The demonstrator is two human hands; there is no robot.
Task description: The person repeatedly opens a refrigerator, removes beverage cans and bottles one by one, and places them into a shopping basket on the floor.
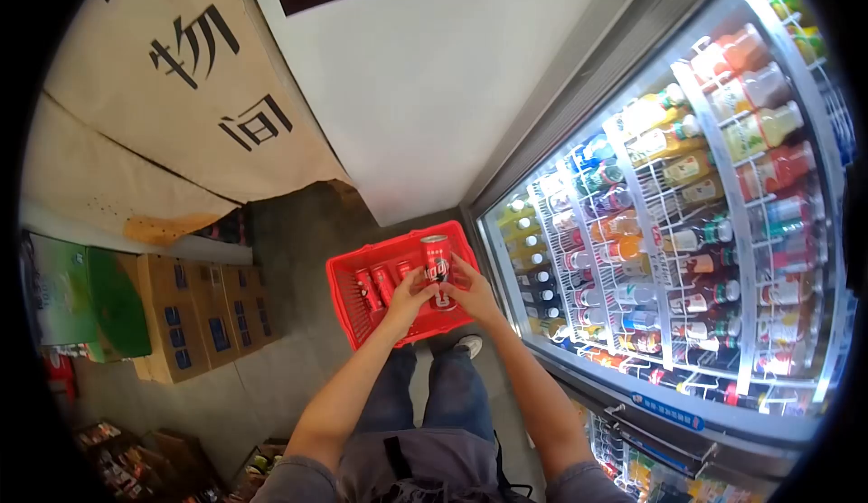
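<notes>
A red soda can (436, 248) with white lettering stands upright between my two hands, above a red plastic shopping basket (342, 277). My left hand (410, 294) is closed on the can's left side. From the right, my right hand (471, 287) grips the same can, its fingers wrapped around the side. Several more red cans (382, 282) lie in the basket, to the left of my hands. My hands and the held can hide part of the basket's inside.
To the right stands a lit drinks fridge (651, 232) with shelves of bottles. Cardboard boxes (203, 318) are stacked at left, below a beige curtain (172, 105) with black characters. A white panel (407, 87) rises ahead. My shoe (469, 346) is beside the basket.
</notes>
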